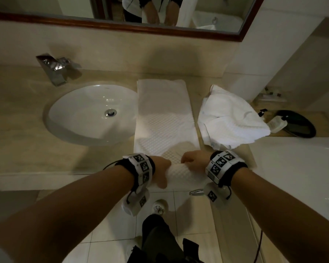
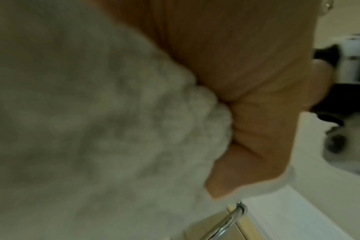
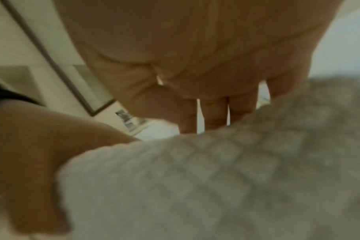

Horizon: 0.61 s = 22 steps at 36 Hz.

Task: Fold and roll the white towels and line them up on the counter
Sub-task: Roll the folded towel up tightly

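A long folded white towel (image 1: 164,114) with a waffle weave lies on the counter (image 1: 17,149), running from the back wall to the front edge. Its near end is turned into a short roll (image 1: 182,174) at the counter's edge. My left hand (image 1: 160,172) grips the roll's left end, thumb underneath. My right hand (image 1: 195,161) curls over its right end. In the left wrist view the towel (image 2: 93,129) fills the frame against my left hand (image 2: 257,129). In the right wrist view my fingers (image 3: 212,112) hook over the roll (image 3: 216,178). A crumpled white towel (image 1: 230,120) lies to the right.
A round white sink (image 1: 80,126) with a chrome tap (image 1: 53,69) sits left of the towel. A dark dish (image 1: 300,124) with small bottles stands at the far right. A mirror (image 1: 122,10) hangs above. A white bathtub rim (image 1: 302,171) lies right of me.
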{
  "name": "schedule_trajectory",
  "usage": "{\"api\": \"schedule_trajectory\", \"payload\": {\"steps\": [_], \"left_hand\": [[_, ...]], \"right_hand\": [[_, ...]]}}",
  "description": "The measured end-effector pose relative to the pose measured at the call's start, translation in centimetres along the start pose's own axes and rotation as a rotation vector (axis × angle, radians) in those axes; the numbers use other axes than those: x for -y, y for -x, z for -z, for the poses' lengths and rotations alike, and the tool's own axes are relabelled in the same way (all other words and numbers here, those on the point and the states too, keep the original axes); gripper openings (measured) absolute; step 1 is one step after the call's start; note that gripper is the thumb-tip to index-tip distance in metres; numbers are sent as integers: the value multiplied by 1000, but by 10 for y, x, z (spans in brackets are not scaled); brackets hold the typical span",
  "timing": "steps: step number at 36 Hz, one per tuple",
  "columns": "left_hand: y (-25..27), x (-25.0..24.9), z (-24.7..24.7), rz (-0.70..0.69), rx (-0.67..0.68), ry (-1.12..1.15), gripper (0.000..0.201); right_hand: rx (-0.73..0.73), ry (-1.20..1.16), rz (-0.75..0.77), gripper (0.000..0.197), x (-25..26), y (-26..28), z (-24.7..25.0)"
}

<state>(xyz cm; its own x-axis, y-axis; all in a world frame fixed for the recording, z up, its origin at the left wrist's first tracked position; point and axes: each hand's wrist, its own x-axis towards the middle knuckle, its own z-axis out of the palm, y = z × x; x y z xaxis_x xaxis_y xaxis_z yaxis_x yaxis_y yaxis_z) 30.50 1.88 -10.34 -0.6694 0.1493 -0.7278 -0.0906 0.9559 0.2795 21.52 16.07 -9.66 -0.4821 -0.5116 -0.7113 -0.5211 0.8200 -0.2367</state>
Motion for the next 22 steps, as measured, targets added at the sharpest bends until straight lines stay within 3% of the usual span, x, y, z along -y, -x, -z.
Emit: {"api": "schedule_trajectory", "payload": {"steps": [2, 4, 5, 6, 9, 14, 19, 22], "left_hand": [[1, 1, 4, 7, 22, 28, 52], [1, 3, 7, 12, 52, 89, 54], [1, 5, 9, 15, 62, 123, 56], [2, 5, 12, 18, 68, 145, 58], [1, 5, 16, 37, 43, 120, 62], [-7, 7, 22, 67, -19, -143, 65], [-18, 23, 29, 193, -39, -105, 55], [-24, 28, 31, 233, -11, -77, 37]], "right_hand": [[9, -13, 69, 66, 5, 13, -5], [-12, 114, 88, 101, 7, 16, -16], [-42, 200, 86, 108, 8, 17, -21], [-84, 258, 80, 106, 7, 14, -26], [-106, 237, 16, 74, 2, 6, -32], [-60, 173, 38, 46, -2, -5, -16], [16, 81, -9, 44, -5, -20, 2], [35, 65, -29, 44, -10, -30, 7]]}}
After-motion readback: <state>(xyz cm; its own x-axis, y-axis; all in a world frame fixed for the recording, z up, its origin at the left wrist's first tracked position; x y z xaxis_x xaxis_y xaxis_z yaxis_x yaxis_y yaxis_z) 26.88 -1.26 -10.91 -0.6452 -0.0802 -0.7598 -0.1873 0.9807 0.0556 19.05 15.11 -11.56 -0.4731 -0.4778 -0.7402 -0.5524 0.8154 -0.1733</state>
